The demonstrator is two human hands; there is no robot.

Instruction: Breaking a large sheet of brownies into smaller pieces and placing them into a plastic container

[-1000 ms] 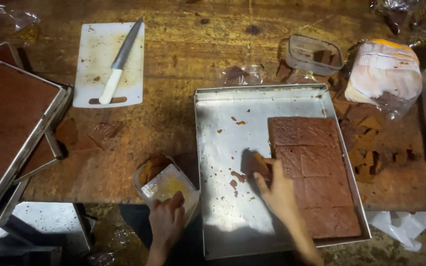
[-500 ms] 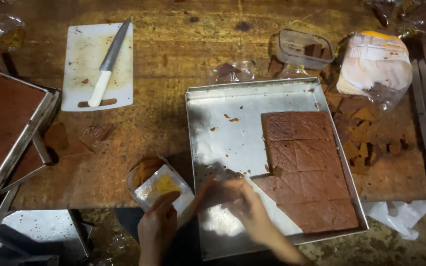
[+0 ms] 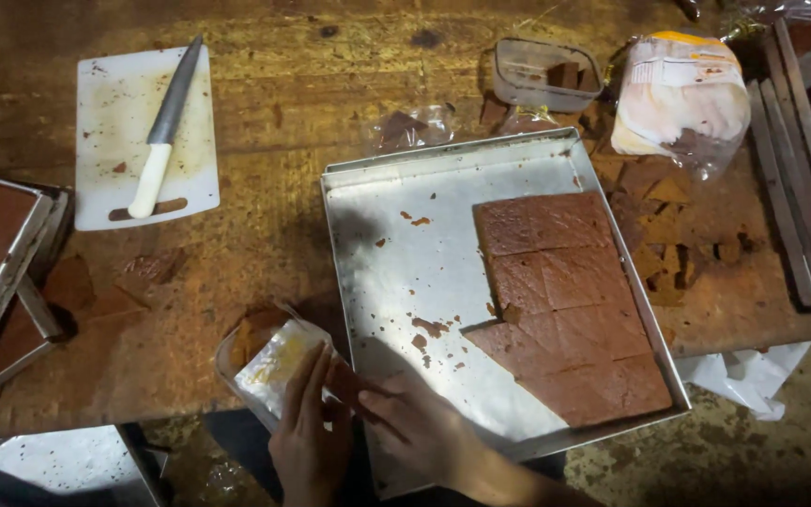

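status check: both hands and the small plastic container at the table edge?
Left hand grips small clear plastic container at table edge. Right hand pinches brown piece beside it. Cut brown slab sits in metal tray. Nothing obstructing.

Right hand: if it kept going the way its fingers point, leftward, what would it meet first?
Most likely the left hand and the small clear container it holds; the right hand fingers look almost touching them, though depth is unclear.

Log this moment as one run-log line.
left hand: on small clear container | right hand: passing brown piece to it | metal tray: brown slab scored | knife: on cutting board
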